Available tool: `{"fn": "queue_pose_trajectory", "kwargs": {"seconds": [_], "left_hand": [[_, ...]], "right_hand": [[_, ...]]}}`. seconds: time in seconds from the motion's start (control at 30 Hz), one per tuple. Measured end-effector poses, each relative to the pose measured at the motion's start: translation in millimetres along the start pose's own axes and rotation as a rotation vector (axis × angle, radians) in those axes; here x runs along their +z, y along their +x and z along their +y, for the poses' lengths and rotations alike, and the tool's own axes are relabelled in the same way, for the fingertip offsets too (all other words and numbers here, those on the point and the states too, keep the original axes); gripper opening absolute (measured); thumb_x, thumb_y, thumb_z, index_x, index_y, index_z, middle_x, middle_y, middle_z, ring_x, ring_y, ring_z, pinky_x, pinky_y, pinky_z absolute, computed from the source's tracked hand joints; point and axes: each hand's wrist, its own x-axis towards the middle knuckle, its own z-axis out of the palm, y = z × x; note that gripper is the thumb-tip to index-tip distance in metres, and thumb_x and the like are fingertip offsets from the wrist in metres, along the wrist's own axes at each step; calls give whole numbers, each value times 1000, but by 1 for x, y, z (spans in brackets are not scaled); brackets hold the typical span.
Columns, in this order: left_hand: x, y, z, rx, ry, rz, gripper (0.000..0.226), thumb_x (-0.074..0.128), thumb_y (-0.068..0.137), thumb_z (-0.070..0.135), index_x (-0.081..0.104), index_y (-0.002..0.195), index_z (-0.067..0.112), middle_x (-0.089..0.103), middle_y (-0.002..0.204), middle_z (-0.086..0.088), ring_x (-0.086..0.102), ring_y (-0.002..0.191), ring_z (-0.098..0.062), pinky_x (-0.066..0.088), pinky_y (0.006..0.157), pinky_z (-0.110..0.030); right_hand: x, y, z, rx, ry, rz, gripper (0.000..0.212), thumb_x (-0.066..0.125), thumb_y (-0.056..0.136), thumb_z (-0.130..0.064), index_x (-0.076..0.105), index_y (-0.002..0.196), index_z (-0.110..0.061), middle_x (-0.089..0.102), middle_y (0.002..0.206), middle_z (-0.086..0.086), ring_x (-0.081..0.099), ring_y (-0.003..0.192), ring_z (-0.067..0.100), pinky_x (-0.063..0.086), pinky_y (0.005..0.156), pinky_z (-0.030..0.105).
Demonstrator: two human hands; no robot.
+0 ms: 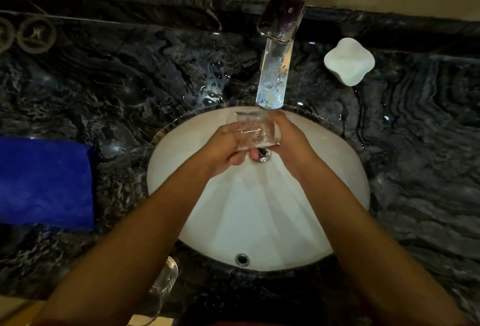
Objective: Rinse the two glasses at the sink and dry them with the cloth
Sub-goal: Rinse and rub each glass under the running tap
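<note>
From the head view, both hands meet over the white sink (345, 170), directly below the spout of the chrome tap (279, 40), and that placement looks deliberate: the clear glass (255, 129) sits where any stream would land and where runoff falls straight toward the drain. The left hand (226, 149) has its fingers curled round the near side of the glass, while the right hand (288, 136) wraps the far side, so the tumbler is cradled between them and lying tilted rather than upright, its mouth turned toward the left; I judge this lets water sweep the inside and pour back out. Whether water is running at this instant is hard to tell, though the glass glistens with droplets and the dark marble surface (130, 79) around the tap base is wet. The second glass (166, 277) stands on that surface at the near rim of the sink, partly hidden by the left forearm, within easy reach. The blue cloth (44, 183) lies folded well to the left, apart from the splashes, presumably kept dry for the wiping to come. A white soap dish (349, 61) sits right of the tap.
</note>
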Motion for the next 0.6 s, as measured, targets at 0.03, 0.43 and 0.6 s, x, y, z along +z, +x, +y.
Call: {"fn": "queue_pose_trajectory", "kwargs": {"seconds": [0.03,0.43,0.6], "left_hand": [[1,0,-2,-51,-83,-42,26,46,104,4,71,110,10,67,62,-18,30,28,-9,18,39,-22],[36,-14,9,18,-447,175,36,42,106,32,68,104,7,76,94,-17,74,75,-31,62,67,-40],[47,-18,5,53,-559,189,56,38,105,58,72,111,15,78,95,-10,74,89,-25,60,83,-47]], "right_hand": [[1,-1,1,-30,48,-18,34,61,94,-45,75,112,-19,78,98,8,72,93,27,52,91,48],[10,1,-18,-141,-76,173,41,78,72,-38,75,105,-14,81,96,7,78,88,25,60,78,37],[11,-2,-33,-180,-257,196,34,64,82,-46,75,107,-25,81,92,-8,77,83,8,54,73,28]]}}
